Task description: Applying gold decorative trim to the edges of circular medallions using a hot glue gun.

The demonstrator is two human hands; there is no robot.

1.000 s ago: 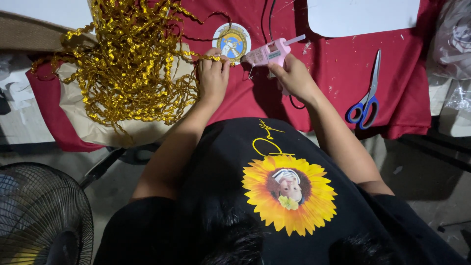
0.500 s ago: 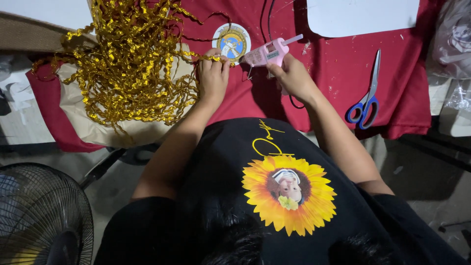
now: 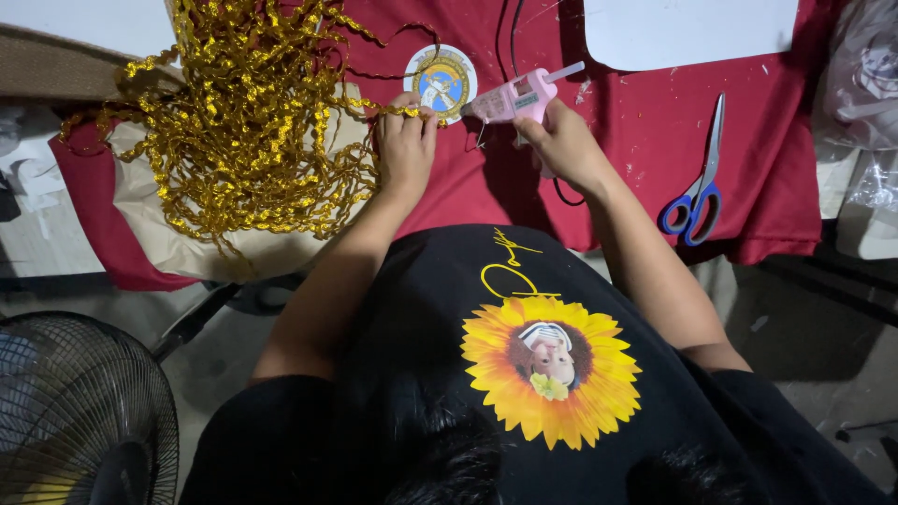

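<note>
My left hand (image 3: 405, 140) pinches the end of a gold ric-rac ribbon (image 3: 248, 122) against the lower edge of a round blue-and-gold paper disc (image 3: 441, 80) on the red cloth. A big tangled heap of that ribbon lies to the left on brown paper. My right hand (image 3: 564, 145) grips a pink hot-glue gun (image 3: 513, 97), its nozzle pointing left at the ribbon end beside the disc. The gun's black cord runs off toward the far edge.
Blue-handled scissors (image 3: 697, 182) lie on the red tablecloth (image 3: 636, 178) to the right. A white sheet (image 3: 692, 30) sits at the far right. A black floor fan (image 3: 79, 411) stands at lower left. Clear plastic bags (image 3: 865, 84) are at the right edge.
</note>
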